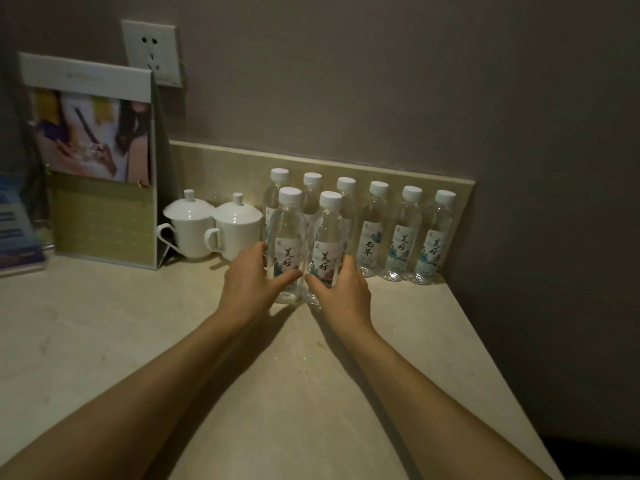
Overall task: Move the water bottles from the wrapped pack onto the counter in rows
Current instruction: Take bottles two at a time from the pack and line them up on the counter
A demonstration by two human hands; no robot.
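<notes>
Bottles of water stand upright on the pale stone counter point(104, 341), which fills the lower part of the frame up to the low ledge along the grey wall point(381, 81). At the upper left leans a tall picture stand point(100, 161), with a white wall socket point(152, 51) just behind its top corner. Six capped bottles form the back row point(403, 233) against the ledge, right of centre (labels facing forward). Beside them, toward the left, sit two white lidded cups point(214, 226), touching each other. In front of the row's left end stand two more, close together: the left front bottle point(287, 244) and the right front bottle point(327, 247). The left hand point(247, 289) curls round the first, thumb across its label, fingers hidden behind. The right hand point(341, 292) grips the second likewise, its thumb lying low across the front.
</notes>
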